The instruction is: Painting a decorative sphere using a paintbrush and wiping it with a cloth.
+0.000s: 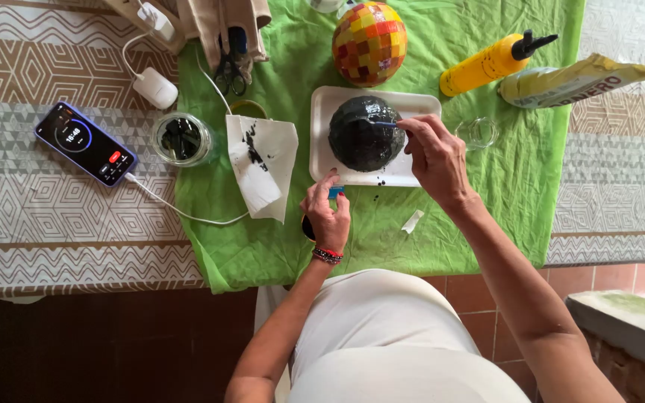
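1. While your right hand (pixel 434 153) pinches a thin tool against the glossy black sphere (pixel 366 133), its fingers are curled tight on the handle; the tip itself is too small to make out.
2. Your left hand (pixel 328 213) sits at six o'clock of the sphere, fingers folded around a small blue-tipped object (pixel 336 192), with something dark half hidden under the palm; I cannot tell what that is.
3. That sphere rests on a white rectangular foam tray (pixel 322 134) near the middle of the green cloth (pixel 502 186), and the tray probably serves to catch drips, judging by the black specks on it.
4. Its surface looks wet and shiny, uneven with small facets, coated black all over as far as the view shows.
5. At twelve o'clock of the tray stands a mosaic ball of red, orange and yellow tiles (pixel 369 42).
6. At nine o'clock lies a white paper napkin smeared with black (pixel 261 160), and beyond it a glass jar holding dark contents (pixel 181 139), both within your easy reach.
7. At two o'clock lies a yellow squeeze bottle with a black nozzle (pixel 493 63); far at nine o'clock a smartphone (pixel 85 143) charges on the patterned tablecloth (pixel 39 216).
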